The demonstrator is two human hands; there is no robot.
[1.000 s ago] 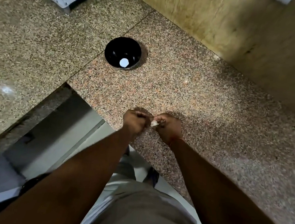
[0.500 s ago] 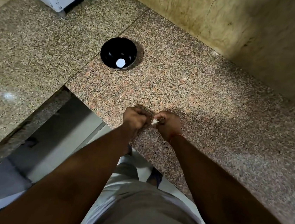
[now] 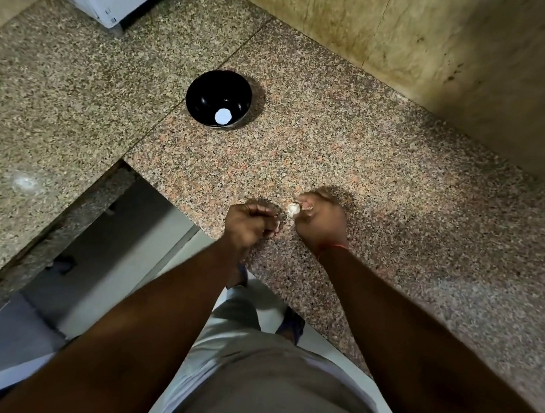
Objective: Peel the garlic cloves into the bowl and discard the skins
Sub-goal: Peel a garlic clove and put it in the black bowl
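Right hand (image 3: 322, 220) pinches garlic clove (image 3: 292, 208); left hand (image 3: 251, 222) curled, contents unclear; clove may slip onto counter (image 3: 402, 187), missing distant bowl (image 3: 218, 98).

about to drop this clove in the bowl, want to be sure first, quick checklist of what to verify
1. Garlic clove held: ok, the right hand pinches it at its fingertips.
2. Clove fully peeled: cannot tell, it is too small and partly covered.
3. Left hand free of skin: cannot tell, its fingers are curled and hide what they hold.
4. Black bowl upright and open on the granite counter: ok.
5. Path from hands to bowl: ok, only bare counter lies between.
6. Place for skins in view: not ok, none shows.
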